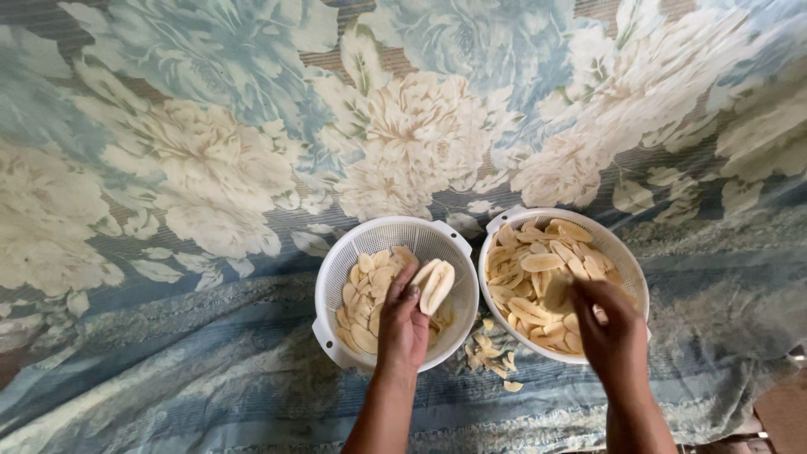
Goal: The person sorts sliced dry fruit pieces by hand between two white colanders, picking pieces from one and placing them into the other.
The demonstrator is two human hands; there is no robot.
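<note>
Two white plastic colander baskets sit side by side on a flowered cloth. My left hand (pixel 403 324) hovers over the left basket (pixel 336 286) and grips a small stack of pale banana slices (pixel 435 284). More slices (pixel 366 303) lie in that basket. My right hand (pixel 612 332) is over the right basket (pixel 496 231), fingers curled down among its larger pale slices (pixel 538 265); the hand is blurred and I cannot tell whether it holds one.
A few loose slice scraps (pixel 492 357) lie on the cloth between and in front of the baskets. The blue and cream flowered cloth (pixel 210 168) covers the whole surface. A brown edge (pixel 786 412) shows at the lower right corner.
</note>
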